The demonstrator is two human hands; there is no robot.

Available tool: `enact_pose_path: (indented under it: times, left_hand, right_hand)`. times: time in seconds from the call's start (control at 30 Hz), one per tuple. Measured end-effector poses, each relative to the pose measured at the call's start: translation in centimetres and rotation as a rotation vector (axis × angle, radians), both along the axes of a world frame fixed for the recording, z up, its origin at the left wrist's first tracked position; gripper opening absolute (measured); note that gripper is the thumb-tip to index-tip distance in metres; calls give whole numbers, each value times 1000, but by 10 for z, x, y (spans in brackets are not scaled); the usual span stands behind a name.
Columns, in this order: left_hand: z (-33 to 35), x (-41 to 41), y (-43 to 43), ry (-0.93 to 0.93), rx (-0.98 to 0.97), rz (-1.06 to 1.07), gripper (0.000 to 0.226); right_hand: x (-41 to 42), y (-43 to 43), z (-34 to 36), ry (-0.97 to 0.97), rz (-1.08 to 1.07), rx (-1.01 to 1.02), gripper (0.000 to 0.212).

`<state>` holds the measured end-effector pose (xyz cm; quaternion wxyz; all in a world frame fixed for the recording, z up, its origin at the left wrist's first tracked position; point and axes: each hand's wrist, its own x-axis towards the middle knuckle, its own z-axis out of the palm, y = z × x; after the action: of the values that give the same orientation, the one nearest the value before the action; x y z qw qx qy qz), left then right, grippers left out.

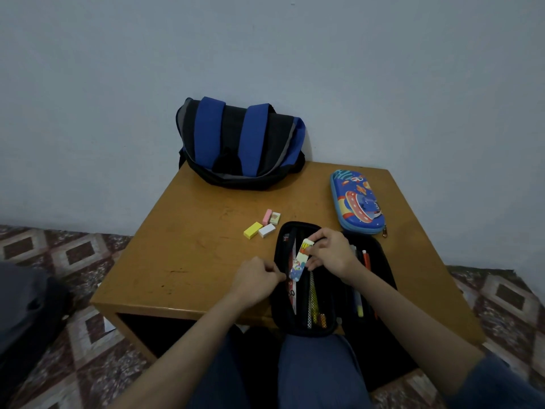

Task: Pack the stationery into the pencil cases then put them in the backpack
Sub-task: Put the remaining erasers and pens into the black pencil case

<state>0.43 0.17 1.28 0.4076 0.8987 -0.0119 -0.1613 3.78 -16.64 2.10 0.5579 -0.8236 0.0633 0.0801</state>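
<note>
A black pencil case (380, 262) lies open near the table's front edge, with pens, pencils and a ruler inside. My right hand (331, 253) pinches a long printed eraser (299, 259) over the case's left half. At the case's left rim my left hand (256, 278) pinches the edge. Several small erasers (261, 227) in yellow, white, pink and a printed one lie left of the case. A closed blue space-print pencil case (355, 202) sits at the right rear. The black and blue backpack (240, 143) leans against the wall at the table's back.
The wooden table (188, 261) stands against a pale wall, above a patterned tile floor (88, 335). A dark object (26, 305) lies on the floor at the left. My knees are under the table's front edge.
</note>
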Motion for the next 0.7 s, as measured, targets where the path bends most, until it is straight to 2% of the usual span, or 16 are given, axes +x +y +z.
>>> enact_pose_path:
  times: [0.1, 0.17, 0.27, 0.37, 0.47, 0.7]
  left_hand:
    - [-1, 2, 3, 31, -52, 11, 18]
    - [-3, 2, 3, 38, -88, 21, 21]
    - [-6, 1, 2, 19, -103, 32, 24]
    - [-8, 1, 0, 3, -118, 47, 22]
    - [-10, -1, -4, -22, -179, 116, 28]
    - [-9, -1, -16, -103, -177, 212, 17]
  right_hand:
    - [-4, 0, 1, 4, 92, -87, 12]
    - [-8, 2, 1, -16, 197, -268, 9]
    - [-16, 7, -3, -93, 329, -555, 20]
    - [-23, 11, -5, -144, 375, -714, 27]
    - [-26, 11, -7, -189, 335, -759, 37]
    - [-16, 7, -12, -208, 271, -659, 24]
